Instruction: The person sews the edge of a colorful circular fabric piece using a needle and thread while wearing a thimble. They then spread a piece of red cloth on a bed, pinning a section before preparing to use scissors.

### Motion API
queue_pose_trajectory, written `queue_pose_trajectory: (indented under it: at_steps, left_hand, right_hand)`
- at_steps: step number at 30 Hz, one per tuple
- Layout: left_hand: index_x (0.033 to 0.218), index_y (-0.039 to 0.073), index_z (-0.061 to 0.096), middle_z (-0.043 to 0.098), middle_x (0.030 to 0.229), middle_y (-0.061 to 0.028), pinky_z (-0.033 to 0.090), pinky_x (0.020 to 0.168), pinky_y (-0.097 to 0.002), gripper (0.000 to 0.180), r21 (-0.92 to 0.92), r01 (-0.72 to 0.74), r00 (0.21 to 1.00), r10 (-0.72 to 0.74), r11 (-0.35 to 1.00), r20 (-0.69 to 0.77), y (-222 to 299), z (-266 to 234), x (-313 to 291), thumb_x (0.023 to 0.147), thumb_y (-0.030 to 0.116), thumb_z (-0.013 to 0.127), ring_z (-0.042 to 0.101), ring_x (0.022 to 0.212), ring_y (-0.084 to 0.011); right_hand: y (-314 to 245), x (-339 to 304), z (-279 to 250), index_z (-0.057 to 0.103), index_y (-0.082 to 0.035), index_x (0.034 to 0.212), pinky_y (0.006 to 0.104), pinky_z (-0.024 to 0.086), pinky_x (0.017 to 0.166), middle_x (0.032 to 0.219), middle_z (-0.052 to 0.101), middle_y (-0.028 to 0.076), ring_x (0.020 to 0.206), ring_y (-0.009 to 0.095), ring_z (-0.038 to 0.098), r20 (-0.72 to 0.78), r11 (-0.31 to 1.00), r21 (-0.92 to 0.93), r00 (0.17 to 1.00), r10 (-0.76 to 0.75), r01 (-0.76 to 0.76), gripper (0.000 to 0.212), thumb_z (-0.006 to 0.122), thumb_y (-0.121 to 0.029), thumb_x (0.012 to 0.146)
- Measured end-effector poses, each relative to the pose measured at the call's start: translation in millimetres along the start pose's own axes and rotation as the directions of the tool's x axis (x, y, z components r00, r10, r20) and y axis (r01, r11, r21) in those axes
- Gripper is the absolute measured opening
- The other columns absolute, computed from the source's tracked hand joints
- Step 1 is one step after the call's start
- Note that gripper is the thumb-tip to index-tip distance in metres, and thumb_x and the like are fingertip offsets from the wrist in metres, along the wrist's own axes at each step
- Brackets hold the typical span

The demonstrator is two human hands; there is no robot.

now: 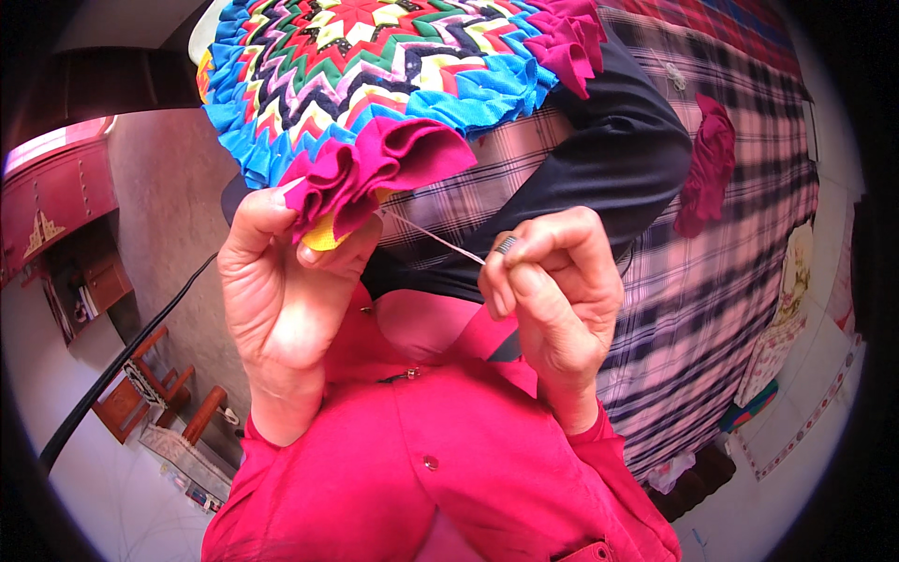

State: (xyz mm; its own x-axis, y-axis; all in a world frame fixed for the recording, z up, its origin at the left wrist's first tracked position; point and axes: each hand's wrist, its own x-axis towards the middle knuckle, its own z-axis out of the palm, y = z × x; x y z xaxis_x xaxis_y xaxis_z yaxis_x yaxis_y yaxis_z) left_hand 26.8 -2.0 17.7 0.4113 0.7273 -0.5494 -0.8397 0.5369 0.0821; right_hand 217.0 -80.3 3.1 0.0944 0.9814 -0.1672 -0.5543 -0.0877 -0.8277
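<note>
A round patchwork piece (pixel 375 75) with zigzag rings of many colours and a blue ruffled rim rests over my lap. My left hand (pixel 286 309) pinches the magenta ruffled fabric strip (pixel 375 169) at its near edge; a bit of yellow fabric (pixel 323 234) shows beneath the strip. From there a pale thread (pixel 431 236) runs taut to my right hand (pixel 562 300), whose fingers are closed on its end. A ridged metal ring (pixel 507 245) sits on one of those fingers. Whether a needle is between the fingertips cannot be made out.
A pink and black plaid cloth (pixel 693 318) spreads under me and to the right, with a crumpled magenta fabric piece (pixel 710 164) on it. Wooden chairs (pixel 159 393) stand on the floor at the left. A black cable (pixel 131 365) crosses at the left.
</note>
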Motion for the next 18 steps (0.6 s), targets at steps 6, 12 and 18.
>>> queue_pose_trajectory:
  at_steps: [6, 12, 18]
  left_hand:
    - [0.097, -0.002, 0.058, 0.060, 0.087, -0.0102, 0.037, 0.059, -0.0259, 0.016, 0.038, -0.018, 1.000, 0.019, 0.999, -0.023, 4, -5, -1, 0.083, 0.003, 0.061, 0.046, 0.063, -0.0121]
    - [0.103, -0.005, 0.059, 0.063, 0.093, -0.0132, 0.040, 0.056, -0.0252, 0.021, -0.006, -0.021, 1.000, 0.021, 1.000, 0.008, 6, -12, 0, 0.083, 0.003, 0.059, 0.047, 0.063, -0.0130]
    - [0.105, -0.006, 0.058, 0.063, 0.090, -0.0126, 0.040, 0.055, -0.0253, 0.023, -0.040, -0.033, 0.999, 0.033, 0.999, 0.010, 4, -10, 2, 0.084, 0.003, 0.059, 0.047, 0.062, -0.0132]
  right_hand:
    - [-5, 3, 2, 0.053, 0.006, 0.100, 0.0321, 0.048, 0.062, 0.076, 0.057, 0.014, 0.065, 0.020, 0.057, 0.219, 0.961, 0.009, 0.937, -0.272, 0.277, 0.015, 0.055, 0.014, 0.088]
    - [-8, 5, 10, 0.058, 0.009, 0.094, 0.0336, 0.052, 0.057, 0.080, 0.063, 0.020, 0.064, 0.024, 0.064, 0.337, 0.889, -0.023, 0.841, -0.423, 0.457, 0.008, 0.061, 0.003, 0.088]
    - [-5, 17, 3, 0.057, 0.014, 0.094, 0.0334, 0.051, 0.055, 0.083, 0.061, 0.025, 0.065, 0.027, 0.064, 0.465, 0.834, 0.153, 0.706, -0.534, 0.530, 0.026, 0.054, -0.013, 0.094]
